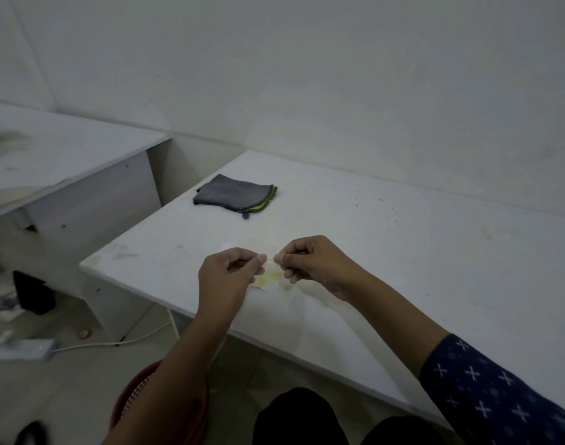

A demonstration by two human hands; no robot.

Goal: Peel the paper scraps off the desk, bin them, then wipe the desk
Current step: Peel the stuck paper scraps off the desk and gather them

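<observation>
One paper scrap, pale with a yellow stain, is between the two hands, above the near part of the white desk and close to its front edge; whether its lower edge touches the desk I cannot tell. The left hand pinches the left side of the scrap between thumb and forefinger, the other fingers curled in; the right hand pinches the right side in the same way, its fingers also curled. The two pinches are very near each other. The desk surface around the scrap has yellowish marks and small dark spots. A folded grey cloth with a yellow edge lies flat on the far left part of the desk, well apart from the hands. Below the left forearm, on the floor, stands a red bin, partly hidden by the arm. The right arm wears a dark blue sleeve with white crosses; a second desk stands to the left; a white cable lies on the floor.
</observation>
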